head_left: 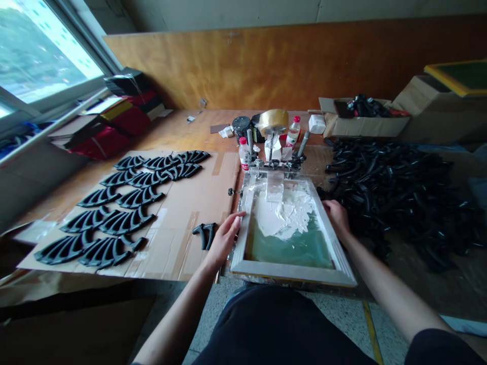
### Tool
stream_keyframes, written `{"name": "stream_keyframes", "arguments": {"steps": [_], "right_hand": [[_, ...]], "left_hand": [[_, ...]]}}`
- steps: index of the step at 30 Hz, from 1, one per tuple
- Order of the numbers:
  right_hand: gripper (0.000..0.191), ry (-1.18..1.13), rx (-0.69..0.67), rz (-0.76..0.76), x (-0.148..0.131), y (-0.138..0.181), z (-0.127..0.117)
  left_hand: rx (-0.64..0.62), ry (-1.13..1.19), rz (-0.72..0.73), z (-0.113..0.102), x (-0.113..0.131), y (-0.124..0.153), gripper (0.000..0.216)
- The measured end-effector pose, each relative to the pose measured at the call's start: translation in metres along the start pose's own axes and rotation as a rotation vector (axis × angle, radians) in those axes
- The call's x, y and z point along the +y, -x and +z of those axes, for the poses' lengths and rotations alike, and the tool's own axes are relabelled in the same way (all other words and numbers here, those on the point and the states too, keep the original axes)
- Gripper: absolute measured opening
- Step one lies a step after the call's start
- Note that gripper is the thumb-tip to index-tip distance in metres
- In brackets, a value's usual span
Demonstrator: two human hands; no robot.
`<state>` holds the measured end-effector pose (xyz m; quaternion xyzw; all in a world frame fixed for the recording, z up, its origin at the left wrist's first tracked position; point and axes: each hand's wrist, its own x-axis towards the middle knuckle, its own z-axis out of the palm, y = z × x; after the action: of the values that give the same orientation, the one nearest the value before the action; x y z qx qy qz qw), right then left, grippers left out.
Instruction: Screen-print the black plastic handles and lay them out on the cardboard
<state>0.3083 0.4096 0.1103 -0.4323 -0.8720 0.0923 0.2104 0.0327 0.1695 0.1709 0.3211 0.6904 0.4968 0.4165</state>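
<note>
Screen frame [292, 271] sits flat-ish on the bench, right in front of the person: grey metal rim, green mesh, upper part smeared with white paste [266, 218], thicker and ridged toward the right, a few specks lower down. Pale translucent block [274, 186] stands at the paste's upper edge, under a metal clamp assembly [272, 163]. Left hand [225, 235] at the frame's left side, thumb and forefinger reaching the rim, other fingers mostly hidden; can't tell from where I stand if it's gripping. Right hand [337, 215] just beside the right rim, fingers bent, tips near a black bit; can't tell if anything is pinched. Containers: open cardboard box [365, 126] at back right, dark items and something red inside; bigger carton [422, 104] next to it, contents hidden, yellow-edged frame [464, 76] above it. Behind the clamp, black tub [241, 126], contents not visible; two clear bottles with red caps, left bottle [243, 153] and right bottle [293, 133], both labelled, fill unclear. Small white box [317, 124] near the right one. Cardboard sheet [186, 203] on the left bears rows of black curved parts [127, 221], plus loose black pieces [206, 234] near the left hand. Big heap of black parts [391, 187] to the right.
</note>
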Motion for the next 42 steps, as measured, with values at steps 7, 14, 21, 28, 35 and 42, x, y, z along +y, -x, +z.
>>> {"name": "stream_keyframes", "arguments": {"steps": [7,14,21,28,35,42], "right_hand": [[0.055,-0.058,0.030,-0.283,-0.091,-0.062,-0.002],[0.003,0.032,-0.357,-0.546,-0.124,-0.028,0.018],[0.015,-0.056,-0.527,-0.848,-0.109,-0.005,-0.014],[0.021,-0.052,-0.253,-0.740,-0.114,0.014,0.008],[0.007,-0.096,-0.316,-0.621,-0.118,-0.008,-0.006],[0.040,-0.085,-0.083,-0.293,-0.103,-0.094,-0.042]], "left_hand": [[0.039,-0.228,-0.098,0.020,-0.077,-0.020,0.062],[0.003,-0.302,-0.089,0.016,-0.091,-0.028,0.057],[0.016,-0.220,-0.090,0.016,-0.096,-0.026,0.058],[0.011,-0.169,-0.096,0.015,-0.087,-0.023,0.058],[0.025,-0.143,-0.117,0.014,-0.074,-0.020,0.058],[-0.035,0.031,-0.073,0.001,-0.010,-0.005,0.062]]}}
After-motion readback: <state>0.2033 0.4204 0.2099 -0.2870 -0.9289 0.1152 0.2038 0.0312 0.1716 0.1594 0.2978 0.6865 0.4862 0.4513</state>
